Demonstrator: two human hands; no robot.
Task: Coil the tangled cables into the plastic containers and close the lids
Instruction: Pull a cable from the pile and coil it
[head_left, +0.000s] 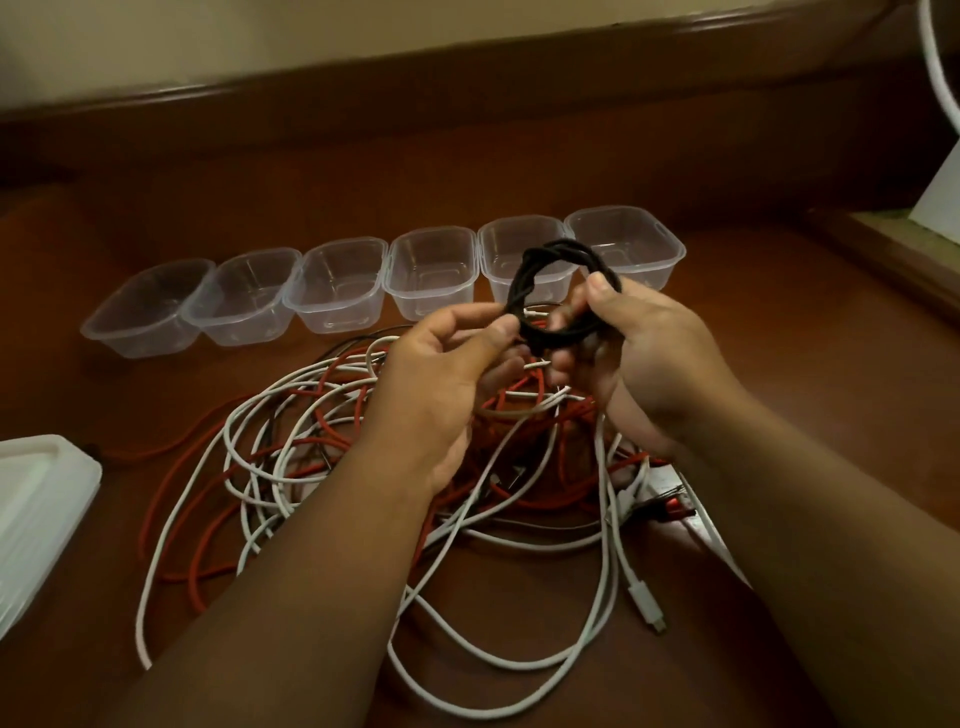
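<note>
Black coil held up in both my hands, with the open tubs just beyond my fingertips.

My left hand (457, 364) pinches the near-left side of the coiled black braided cable (558, 296) between thumb and fingers, while my right hand (639, 358) curls round its right side, thumb on top. The ring stands roughly upright, facing me. Straight past it lies the row of six clear plastic containers (434, 275), running left to right; the two nearest the coil sit beyond my right hand, so I judge that hand better placed to drop it in. The tangle of white and red cables (322, 467) lies beneath my wrists.
</note>
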